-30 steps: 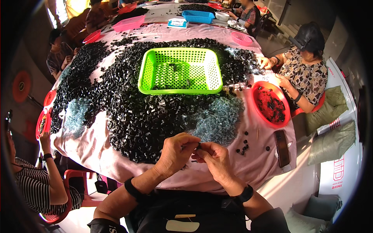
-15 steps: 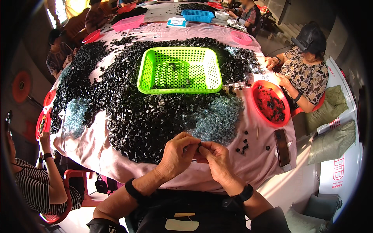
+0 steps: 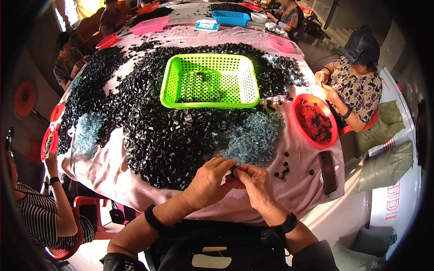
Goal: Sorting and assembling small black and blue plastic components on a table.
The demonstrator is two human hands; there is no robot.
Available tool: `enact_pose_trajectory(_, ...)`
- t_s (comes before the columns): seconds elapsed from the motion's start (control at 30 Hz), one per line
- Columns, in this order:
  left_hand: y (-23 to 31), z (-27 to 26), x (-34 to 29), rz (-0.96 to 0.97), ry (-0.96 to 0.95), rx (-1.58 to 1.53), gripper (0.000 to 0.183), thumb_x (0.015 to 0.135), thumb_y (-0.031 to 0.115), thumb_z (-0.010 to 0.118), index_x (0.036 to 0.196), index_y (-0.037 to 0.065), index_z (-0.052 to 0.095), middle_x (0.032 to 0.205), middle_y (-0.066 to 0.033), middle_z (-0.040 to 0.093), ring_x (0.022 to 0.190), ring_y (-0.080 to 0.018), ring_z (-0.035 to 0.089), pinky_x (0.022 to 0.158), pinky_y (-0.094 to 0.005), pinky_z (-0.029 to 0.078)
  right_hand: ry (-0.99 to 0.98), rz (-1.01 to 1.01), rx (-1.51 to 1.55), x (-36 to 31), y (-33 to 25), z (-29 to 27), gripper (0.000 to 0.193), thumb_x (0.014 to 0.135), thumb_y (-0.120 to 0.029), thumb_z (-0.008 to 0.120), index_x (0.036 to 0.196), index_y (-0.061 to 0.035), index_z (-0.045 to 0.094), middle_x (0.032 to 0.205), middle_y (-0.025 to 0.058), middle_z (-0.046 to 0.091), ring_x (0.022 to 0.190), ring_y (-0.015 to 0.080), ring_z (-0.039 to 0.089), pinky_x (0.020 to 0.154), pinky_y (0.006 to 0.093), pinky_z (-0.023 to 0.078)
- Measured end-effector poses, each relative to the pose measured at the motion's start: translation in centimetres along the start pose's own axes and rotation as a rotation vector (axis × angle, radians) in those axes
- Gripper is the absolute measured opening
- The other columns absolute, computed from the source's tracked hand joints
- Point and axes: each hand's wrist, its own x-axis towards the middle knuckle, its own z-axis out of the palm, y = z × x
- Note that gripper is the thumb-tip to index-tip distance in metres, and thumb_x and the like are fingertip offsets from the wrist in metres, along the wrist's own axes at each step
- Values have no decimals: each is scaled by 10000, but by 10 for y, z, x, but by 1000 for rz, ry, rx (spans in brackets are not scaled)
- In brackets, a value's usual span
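My left hand (image 3: 211, 180) and my right hand (image 3: 254, 184) meet above the near edge of the cloth-covered table. Between their pinched fingertips is a small black plastic piece (image 3: 233, 169), mostly covered by the fingers. Just beyond my hands spreads a large heap of small black plastic pieces (image 3: 158, 153). A mound of small, clear bluish springs or similar bits (image 3: 253, 140) lies past my right hand. On top of the black heap rests a bright green perforated basket (image 3: 210, 105), with a few dark pieces inside it.
To the right stands a red bowl (image 3: 335, 135) of black pieces, near a phone (image 3: 328, 171) and several loose black pieces (image 3: 283, 172). A co-worker (image 3: 357, 86) sits at the right, another (image 3: 45, 212) at the left. Pink (image 3: 150, 27) and blue baskets (image 3: 230, 18) stand farther back.
My hands stay together at nearly the same spot, with the left fingers shifted slightly over the black piece. The co-worker at the right has brought their hands a little closer together.
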Motion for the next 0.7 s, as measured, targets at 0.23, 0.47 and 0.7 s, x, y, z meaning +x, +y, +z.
enact_pose_trajectory(0.23,-2,1,0,108,11,106,457,711,68,801,1115,-27,608,948,-142,654,857,-324,648,734,-398,554,53,32,-53,-5,-6,7,185,949,-128,662,1035,31,696,897,48,702,769,93,668,689,221,561)
enact_pose_trajectory(0.47,-1,1,-2,117,4,87,363,732,76,739,1052,2,585,932,-141,639,845,-330,636,737,-408,536,6,-4,-62,-4,5,1,171,959,-124,650,1025,24,703,890,38,698,765,87,660,718,228,556)
enact_pose_trajectory(0.7,3,-2,-1,101,-29,101,342,753,81,763,1059,-7,641,880,-134,678,779,-321,675,678,-383,559,23,14,-35,-7,4,2,187,973,-156,640,1036,8,703,897,27,698,775,94,668,709,224,560)
